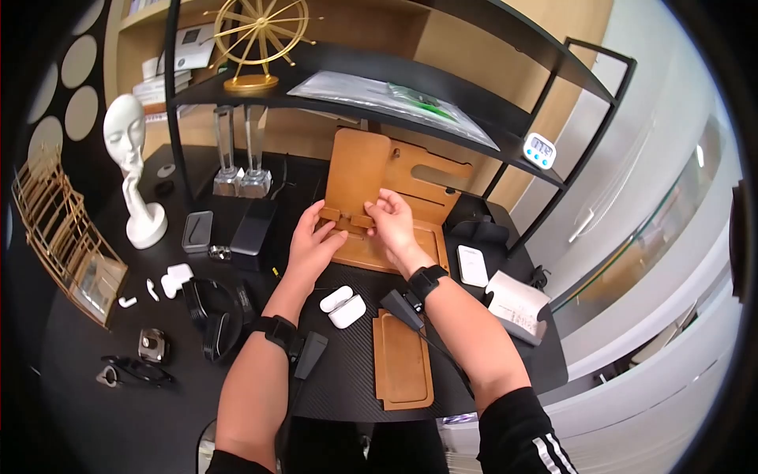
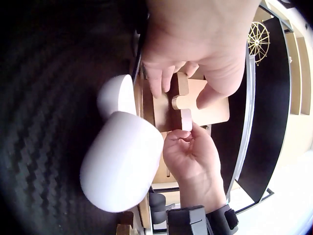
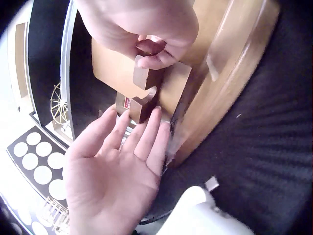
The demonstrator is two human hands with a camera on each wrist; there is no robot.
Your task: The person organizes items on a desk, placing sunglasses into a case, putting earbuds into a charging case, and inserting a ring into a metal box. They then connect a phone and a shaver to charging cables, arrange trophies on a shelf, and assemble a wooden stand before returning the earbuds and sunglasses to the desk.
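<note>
A brown wooden stand has an upright panel [image 1: 355, 167], a slotted back board [image 1: 433, 186] and a tray-like base [image 1: 363, 257]. Across the panel's lower part lies a notched wooden ledge [image 1: 330, 214], [image 2: 186, 119], [image 3: 145, 77]. My right hand [image 1: 395, 229], [image 3: 146, 24] pinches the ledge's right end between thumb and curled fingers. Fingers fairly straight, my left hand [image 1: 312, 251], [image 2: 195, 34] touches or nearly touches its left end; contact is unclear. A white earbud case [image 1: 347, 310], [image 2: 122, 161] stands with its lid up below the hands.
A loose wooden tray [image 1: 403, 359] lies near the front edge. Right of the stand are a white power bank [image 1: 472, 265] and a curved white piece [image 1: 517, 306]. Headphones [image 1: 217, 316], a black box [image 1: 254, 227] and a white sculpture [image 1: 144, 221] stand left, under a black shelf [image 1: 332, 67].
</note>
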